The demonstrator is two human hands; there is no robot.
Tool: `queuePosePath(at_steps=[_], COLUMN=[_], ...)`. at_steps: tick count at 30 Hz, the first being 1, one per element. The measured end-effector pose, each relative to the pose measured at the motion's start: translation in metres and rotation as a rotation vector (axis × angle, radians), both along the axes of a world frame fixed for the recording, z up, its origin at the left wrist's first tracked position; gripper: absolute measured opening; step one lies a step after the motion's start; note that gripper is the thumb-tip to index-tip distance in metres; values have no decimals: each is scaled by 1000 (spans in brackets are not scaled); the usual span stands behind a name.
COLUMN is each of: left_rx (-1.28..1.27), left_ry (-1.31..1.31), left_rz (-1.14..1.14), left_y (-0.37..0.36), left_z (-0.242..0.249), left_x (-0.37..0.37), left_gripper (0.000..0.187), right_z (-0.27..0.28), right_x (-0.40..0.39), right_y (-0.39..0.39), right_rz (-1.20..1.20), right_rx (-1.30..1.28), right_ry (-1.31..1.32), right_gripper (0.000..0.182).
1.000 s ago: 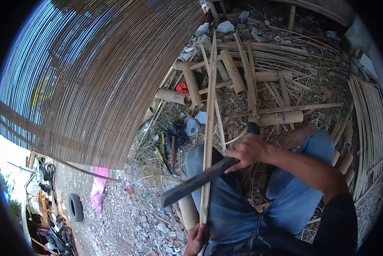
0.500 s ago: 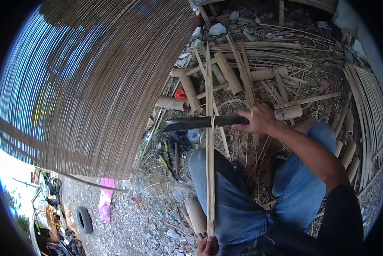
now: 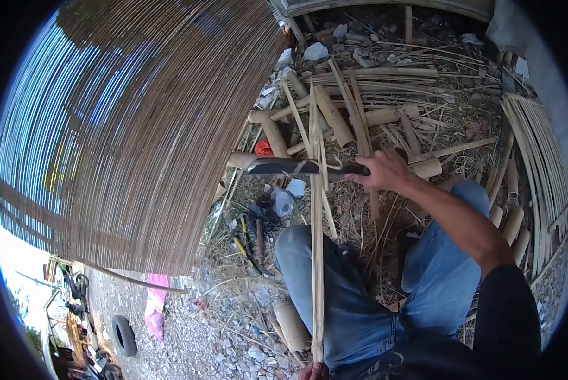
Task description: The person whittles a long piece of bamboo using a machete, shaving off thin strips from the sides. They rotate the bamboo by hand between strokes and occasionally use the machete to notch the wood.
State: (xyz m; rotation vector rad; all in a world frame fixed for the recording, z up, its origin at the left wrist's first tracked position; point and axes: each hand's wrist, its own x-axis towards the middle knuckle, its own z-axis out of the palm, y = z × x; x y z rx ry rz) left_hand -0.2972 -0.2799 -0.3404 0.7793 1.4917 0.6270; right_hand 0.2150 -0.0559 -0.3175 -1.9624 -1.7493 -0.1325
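Observation:
My right hand (image 3: 385, 171) is wrapped round the handle of a machete. The machete's dark blade (image 3: 274, 166) points left and lies across a long pale bamboo strip (image 3: 317, 266). A thin curled shaving (image 3: 327, 166) stands up at the blade where it meets the strip. At the bottom edge my left hand (image 3: 314, 372), partly cut off, grips the near end of this strip. The strip runs away from me over my jeans-clad leg (image 3: 296, 253), and its far part rises towards cut bamboo pieces (image 3: 334, 117).
A slatted bamboo screen (image 3: 151, 139) fills the upper left. Beside my leg lie a yellow-and-black tool (image 3: 241, 244) and a thick bamboo tube (image 3: 291, 324). Long bamboo strips (image 3: 391, 76) lie at the back. A tyre (image 3: 124, 335) and a pink cloth (image 3: 155, 310) are at lower left.
My right hand and the machete have moved farther away along the bamboo strip. A shaving now curls up at the blade. My left hand still grips the near end. The view has shifted slightly.

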Motion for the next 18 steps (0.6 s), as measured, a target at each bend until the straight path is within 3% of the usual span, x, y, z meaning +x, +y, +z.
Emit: queuePosePath(at_steps=[3, 5, 6, 8, 9, 11, 15, 18], left_rx=[8, 13, 15, 16, 25, 36, 53, 59], left_ry=[-31, -37, -39, -28, -20, -2, -7, -1], left_rz=[18, 20, 24, 38, 46, 44, 34, 36], left_y=[14, 20, 22, 20, 17, 15, 22, 25], left_z=[-2, -2, -2, -6, -8, -10, -11, -12], left_x=[21, 29, 30, 25, 19, 14, 18, 22], left_gripper=[26, 26, 26, 26, 27, 27, 27, 28], right_z=[-7, -19, -19, -18, -11, 17, 4, -1], right_x=[-39, -57, -54, -41, -18, 24, 24, -13], right_y=[-22, -31, -27, -17, -9, 2, -7, -17], right_rz=[205, 461, 462, 617, 464, -93, -196, 128], right_rx=[162, 79, 86, 306, 304, 143, 90, 167], right_ry=[33, -54, -59, -174, -130, 50, 258, 143], right_gripper=[62, 63, 63, 65, 62, 47, 50, 51])
